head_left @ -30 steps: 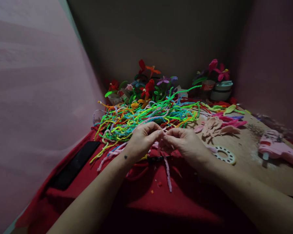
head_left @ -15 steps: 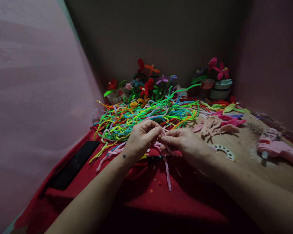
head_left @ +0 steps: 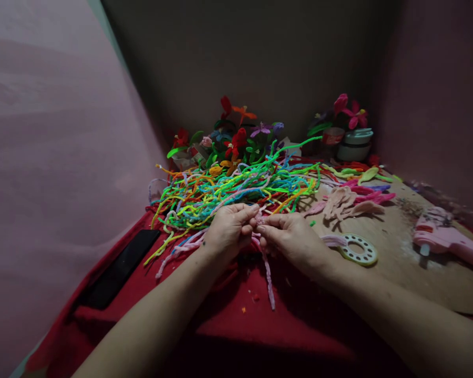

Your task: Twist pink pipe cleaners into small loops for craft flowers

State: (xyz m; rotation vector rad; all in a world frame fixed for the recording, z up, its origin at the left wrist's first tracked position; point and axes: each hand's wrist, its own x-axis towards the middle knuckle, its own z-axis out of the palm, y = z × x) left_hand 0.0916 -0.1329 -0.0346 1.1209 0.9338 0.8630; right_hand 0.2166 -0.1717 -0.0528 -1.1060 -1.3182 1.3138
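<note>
Between the fingertips of both hands is a pale pink pipe cleaner [head_left: 268, 281], bunched or twisted at the top, with one fuzzy end hanging down over the red cloth. My left hand [head_left: 232, 226] pinches it from the left with thumb and curled fingers. From the right, my right hand [head_left: 287, 235] pinches the same bunched part, its thumb on top. The fingers partly hide the shape of the bunch. Right behind the hands spreads a tangled heap of coloured pipe cleaners [head_left: 236, 184], and pink ones [head_left: 183, 245] lie left of my left hand.
A black phone [head_left: 120, 270] rests on the red cloth [head_left: 220, 325] at left. To the right lie beige fuzzy petals [head_left: 337, 205], a roll of tape [head_left: 360, 249] and a pink glue gun [head_left: 445, 236]. Fuzzy flowers [head_left: 234, 144] and a lidded jar [head_left: 355, 144] stand behind.
Both hands have shifted slightly, the left one turning with its fingers more curled. The right hand has dropped a little, and more of the tape roll shows. The pink pipe cleaner stays pinched.
</note>
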